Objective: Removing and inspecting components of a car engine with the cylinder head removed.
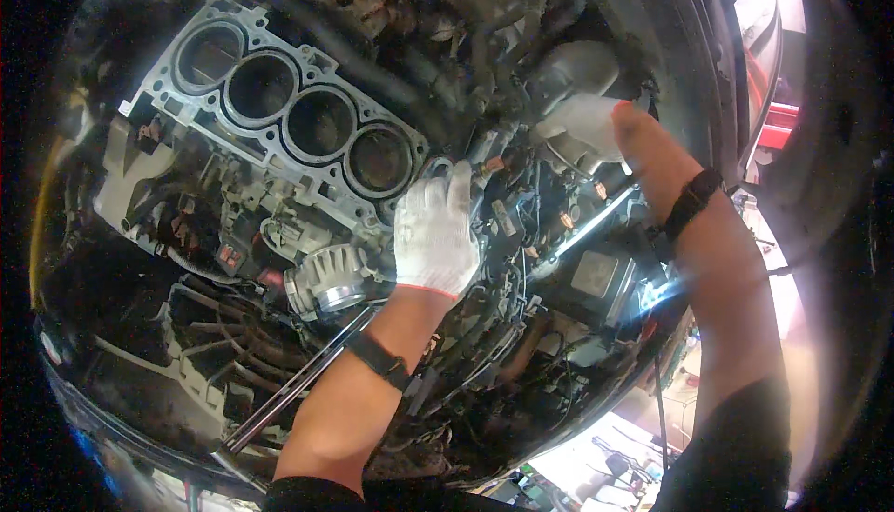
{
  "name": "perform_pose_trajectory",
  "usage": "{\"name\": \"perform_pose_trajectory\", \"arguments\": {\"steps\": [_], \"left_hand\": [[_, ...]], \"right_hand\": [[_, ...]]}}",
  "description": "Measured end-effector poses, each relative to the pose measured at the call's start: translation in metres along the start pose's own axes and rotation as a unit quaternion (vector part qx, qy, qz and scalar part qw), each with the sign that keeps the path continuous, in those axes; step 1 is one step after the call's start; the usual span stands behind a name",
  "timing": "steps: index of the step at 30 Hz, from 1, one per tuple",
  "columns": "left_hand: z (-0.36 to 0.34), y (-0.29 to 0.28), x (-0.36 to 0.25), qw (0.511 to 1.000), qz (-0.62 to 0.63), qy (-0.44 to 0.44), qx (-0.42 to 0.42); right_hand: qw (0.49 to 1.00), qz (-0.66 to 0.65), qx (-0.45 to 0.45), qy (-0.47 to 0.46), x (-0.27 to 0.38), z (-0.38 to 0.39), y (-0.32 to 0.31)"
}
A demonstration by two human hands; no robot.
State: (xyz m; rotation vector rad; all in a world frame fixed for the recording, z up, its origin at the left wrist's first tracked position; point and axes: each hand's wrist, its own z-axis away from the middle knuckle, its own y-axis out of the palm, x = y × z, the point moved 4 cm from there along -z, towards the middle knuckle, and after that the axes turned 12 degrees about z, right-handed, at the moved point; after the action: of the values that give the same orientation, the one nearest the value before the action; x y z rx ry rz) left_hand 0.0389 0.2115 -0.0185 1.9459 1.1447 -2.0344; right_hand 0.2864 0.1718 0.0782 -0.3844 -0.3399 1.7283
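My left hand (435,235), in a white knit glove, lies palm down at the right end of the bare engine block (276,119). Its fingers reach forward, fairly straight, beside the block's edge and a bundle of wires and connectors (503,219). I see nothing held in it. Farther right, my right hand (585,128), gloved the same way, is beside a dull rounded metal housing (579,70). Blur and its own back hide its fingertips, so what it touches does not show. Four open cylinder bores face up in the block, described here as several bores in a row.
A throttle body (333,279) sits at the block's near side. Long shiny metal rods (296,384) slant below my left forearm. A bright light bar (596,223) lies by a black box (596,279). Various items cover a bright surface (605,461) beyond the car's front edge.
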Motion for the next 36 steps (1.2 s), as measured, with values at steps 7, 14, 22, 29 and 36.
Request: {"name": "perform_pose_trajectory", "arguments": {"steps": [7,14,22,29,36], "left_hand": [[-0.003,0.000,-0.006,1.000,0.014,0.001,0.003],[0.002,-0.006,0.010,1.000,-0.014,-0.013,-0.002],[0.000,-0.002,0.000,1.000,0.003,-0.020,0.014],[0.001,-0.003,0.002,1.000,-0.002,-0.027,0.016],[0.001,-0.002,0.004,1.000,0.012,-0.020,0.009]], "right_hand": [[0.999,0.027,-0.033,-0.004,0.004,-0.002,-0.011],[0.984,-0.173,0.034,-0.020,0.023,-0.010,0.040],[0.982,-0.185,0.039,-0.016,0.001,-0.007,0.055],[0.982,-0.182,0.041,0.014,-0.024,-0.011,0.048],[0.978,-0.194,0.070,0.020,-0.025,-0.014,0.048]]}}
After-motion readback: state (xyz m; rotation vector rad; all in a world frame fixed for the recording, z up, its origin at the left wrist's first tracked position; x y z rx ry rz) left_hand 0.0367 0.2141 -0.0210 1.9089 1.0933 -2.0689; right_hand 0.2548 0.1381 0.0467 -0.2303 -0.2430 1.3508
